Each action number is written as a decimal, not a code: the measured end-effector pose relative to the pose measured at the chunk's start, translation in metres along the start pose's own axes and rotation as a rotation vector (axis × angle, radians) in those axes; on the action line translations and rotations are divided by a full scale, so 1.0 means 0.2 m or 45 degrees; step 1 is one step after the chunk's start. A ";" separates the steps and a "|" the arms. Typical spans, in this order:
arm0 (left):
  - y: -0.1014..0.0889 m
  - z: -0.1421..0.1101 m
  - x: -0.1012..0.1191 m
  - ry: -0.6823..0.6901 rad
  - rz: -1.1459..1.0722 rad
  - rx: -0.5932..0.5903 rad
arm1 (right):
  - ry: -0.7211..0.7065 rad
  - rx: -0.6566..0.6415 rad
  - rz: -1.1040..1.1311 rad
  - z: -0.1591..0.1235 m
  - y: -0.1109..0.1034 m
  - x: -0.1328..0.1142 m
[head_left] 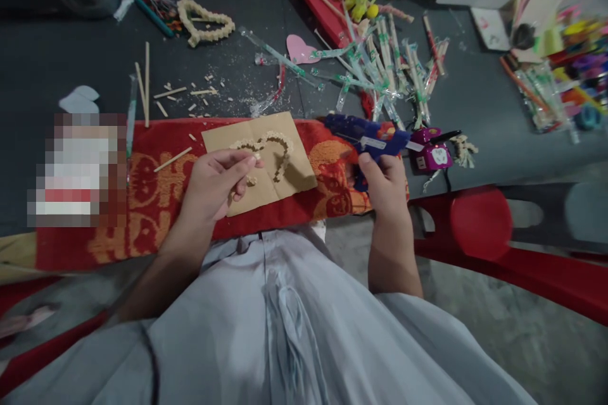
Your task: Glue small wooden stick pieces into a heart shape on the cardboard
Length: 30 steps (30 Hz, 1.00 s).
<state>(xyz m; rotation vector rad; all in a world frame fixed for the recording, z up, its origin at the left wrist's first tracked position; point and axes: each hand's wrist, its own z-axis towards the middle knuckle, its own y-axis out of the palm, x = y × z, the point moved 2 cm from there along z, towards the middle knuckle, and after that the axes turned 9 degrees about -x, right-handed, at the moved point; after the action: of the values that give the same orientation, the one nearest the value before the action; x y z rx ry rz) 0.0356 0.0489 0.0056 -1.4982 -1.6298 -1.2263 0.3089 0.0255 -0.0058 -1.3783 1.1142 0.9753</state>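
My right hand (384, 180) grips a blue glue gun (368, 136) by its handle, its nozzle pointing left above the red and orange towel (152, 193). Between thumb and fingertips, my left hand (221, 180) pinches a small pale piece of stick (258, 156). Under that hand lies a creased sheet of brown cardboard (297, 171) on the towel. A heart outline made of short pale stick pieces (287, 149) sits on the cardboard. My left hand hides its left side.
Cut sticks and crumbs (192, 92) lie behind the towel. A finished-looking heart frame (209, 25) rests farther back. Wrapped chopsticks (387, 63) are piled at the back right, near a pink paper heart (300, 49). A purple power adapter (431, 152) stands right of the glue gun. Red chairs (479, 221) flank the table.
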 end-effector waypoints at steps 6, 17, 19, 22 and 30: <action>-0.01 -0.02 0.02 0.087 0.006 0.024 | 0.087 -0.325 0.222 -0.09 0.18 -0.06; -0.01 -0.06 0.04 0.091 0.014 0.001 | -0.025 -0.539 0.401 -0.13 0.27 -0.03; -0.02 -0.07 0.03 0.096 0.004 -0.013 | -0.027 -0.549 0.411 -0.13 0.27 -0.03; -0.02 -0.07 0.03 0.100 -0.009 -0.036 | -0.001 -0.541 0.381 -0.13 0.28 -0.04; -0.03 -0.08 0.03 0.030 -0.003 -0.044 | -0.054 -0.581 0.372 -0.13 0.26 -0.05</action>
<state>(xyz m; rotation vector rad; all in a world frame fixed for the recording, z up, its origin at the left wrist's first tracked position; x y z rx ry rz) 0.0265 0.0369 0.0169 -1.4972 -1.6031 -1.2750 0.2549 -0.0003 -0.0053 -1.5677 1.1237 1.5351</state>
